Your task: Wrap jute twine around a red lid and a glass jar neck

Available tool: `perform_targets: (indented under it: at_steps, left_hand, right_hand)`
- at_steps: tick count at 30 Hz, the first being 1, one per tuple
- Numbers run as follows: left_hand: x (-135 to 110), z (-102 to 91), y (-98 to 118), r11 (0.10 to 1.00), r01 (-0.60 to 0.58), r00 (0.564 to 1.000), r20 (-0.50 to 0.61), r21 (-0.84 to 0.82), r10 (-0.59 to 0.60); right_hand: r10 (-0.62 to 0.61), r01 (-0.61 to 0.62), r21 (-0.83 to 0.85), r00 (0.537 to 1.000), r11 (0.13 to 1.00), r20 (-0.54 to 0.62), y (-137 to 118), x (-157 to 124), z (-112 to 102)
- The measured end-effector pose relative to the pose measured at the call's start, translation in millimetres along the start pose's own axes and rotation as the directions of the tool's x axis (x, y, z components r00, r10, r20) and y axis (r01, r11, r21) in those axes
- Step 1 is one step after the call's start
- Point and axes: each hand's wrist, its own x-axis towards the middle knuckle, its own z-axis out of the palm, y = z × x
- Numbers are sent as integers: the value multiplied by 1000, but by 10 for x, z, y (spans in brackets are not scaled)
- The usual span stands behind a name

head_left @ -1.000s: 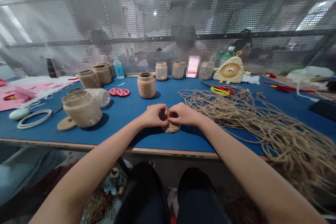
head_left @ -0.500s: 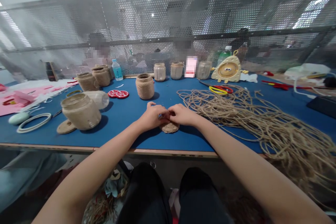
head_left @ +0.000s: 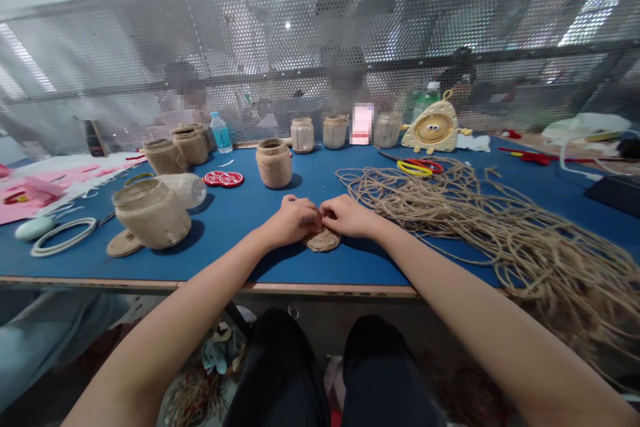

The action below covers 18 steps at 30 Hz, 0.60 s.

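Observation:
My left hand (head_left: 293,220) and my right hand (head_left: 346,215) meet over a small round disc of coiled jute twine (head_left: 323,240) lying flat on the blue table (head_left: 280,260). Both hands have their fingers curled and pinched together at the disc's upper edge. A big loose heap of jute twine (head_left: 500,227) spreads across the table to the right of my right hand. A strand seems to run from the heap toward my hands, but my fingers hide where it ends.
Several twine-wrapped jars (head_left: 150,213) stand to the left and behind, one (head_left: 274,162) just beyond my hands. Red coasters (head_left: 223,179), a white ring (head_left: 63,235), scissors (head_left: 417,167), a small fan (head_left: 433,128) and a water bottle (head_left: 219,132) lie farther off. A mesh screen backs the table.
Both hands stay pinched on the twine disc, with only small finger shifts. The view has tilted slightly.

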Motion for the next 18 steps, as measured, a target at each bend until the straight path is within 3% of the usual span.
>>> perform_targets:
  at_steps: [7,18]
  left_hand:
    - [-4,-22,48,1000,-8,1000,4,2,8]
    - [-4,-15,79,995,100,995,-15,19,-100]
  right_hand:
    - [-101,98,-75,994,992,-30,24,-36,21]
    - [-193,187,-216,981,958,-6,-18,-133,-47]
